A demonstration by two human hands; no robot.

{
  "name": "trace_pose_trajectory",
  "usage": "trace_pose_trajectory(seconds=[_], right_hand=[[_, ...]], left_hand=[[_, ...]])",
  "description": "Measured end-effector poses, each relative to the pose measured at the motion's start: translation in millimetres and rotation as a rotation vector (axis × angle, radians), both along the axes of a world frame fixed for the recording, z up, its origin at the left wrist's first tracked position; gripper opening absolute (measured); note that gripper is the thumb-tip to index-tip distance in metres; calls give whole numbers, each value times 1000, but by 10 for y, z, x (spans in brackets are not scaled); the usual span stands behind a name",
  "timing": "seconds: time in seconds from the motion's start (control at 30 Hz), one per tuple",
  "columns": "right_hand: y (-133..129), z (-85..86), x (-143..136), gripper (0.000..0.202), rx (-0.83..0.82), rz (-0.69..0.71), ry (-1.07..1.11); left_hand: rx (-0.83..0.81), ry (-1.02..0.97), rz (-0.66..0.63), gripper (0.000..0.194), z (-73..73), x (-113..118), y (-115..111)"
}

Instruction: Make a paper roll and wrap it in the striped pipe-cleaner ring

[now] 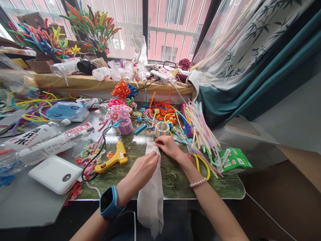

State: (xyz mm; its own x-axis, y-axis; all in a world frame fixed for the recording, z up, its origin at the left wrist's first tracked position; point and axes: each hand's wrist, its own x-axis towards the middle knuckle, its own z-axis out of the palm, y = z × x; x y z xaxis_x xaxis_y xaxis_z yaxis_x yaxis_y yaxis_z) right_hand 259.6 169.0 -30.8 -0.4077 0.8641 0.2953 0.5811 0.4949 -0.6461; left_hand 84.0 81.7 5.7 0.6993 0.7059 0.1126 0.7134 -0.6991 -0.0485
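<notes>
Over the desk's [175, 185] six o'clock edge, pinching a thin white strip [150, 201], running twelve to six, with right hand [169, 146] at its far end and left hand [145, 165] slightly nearer.

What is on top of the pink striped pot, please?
Fuzzy pink flowers crowd over the pink striped pot; its inside is covered by them, so its contents cannot be seen.

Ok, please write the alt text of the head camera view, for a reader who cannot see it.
Two bare hands, the left and the right, hold a long strip of thin white fabric-like material over a green wood-patterned table. Around them are a yellow glue gun, pink and orange fuzzy craft flowers, and pastel pipe cleaners.
</notes>
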Motion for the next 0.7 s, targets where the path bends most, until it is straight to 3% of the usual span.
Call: trace_pose_trajectory(seconds=[0.17,0.3,0.57,0.7], right_hand=[[20,-42,18,12,14,25,-18],[43,-71,29,18,22,30,-14],[63,-60,31,1,34,17,17],[52,-31,25,11,41,13,32]], left_hand=[[105,47,12,40,-80,180,-5],[151,54,-41,33,-29,174,-48],[233,31,-356,15,11,140,101],[262,25,-448,16,-27,130,159]])
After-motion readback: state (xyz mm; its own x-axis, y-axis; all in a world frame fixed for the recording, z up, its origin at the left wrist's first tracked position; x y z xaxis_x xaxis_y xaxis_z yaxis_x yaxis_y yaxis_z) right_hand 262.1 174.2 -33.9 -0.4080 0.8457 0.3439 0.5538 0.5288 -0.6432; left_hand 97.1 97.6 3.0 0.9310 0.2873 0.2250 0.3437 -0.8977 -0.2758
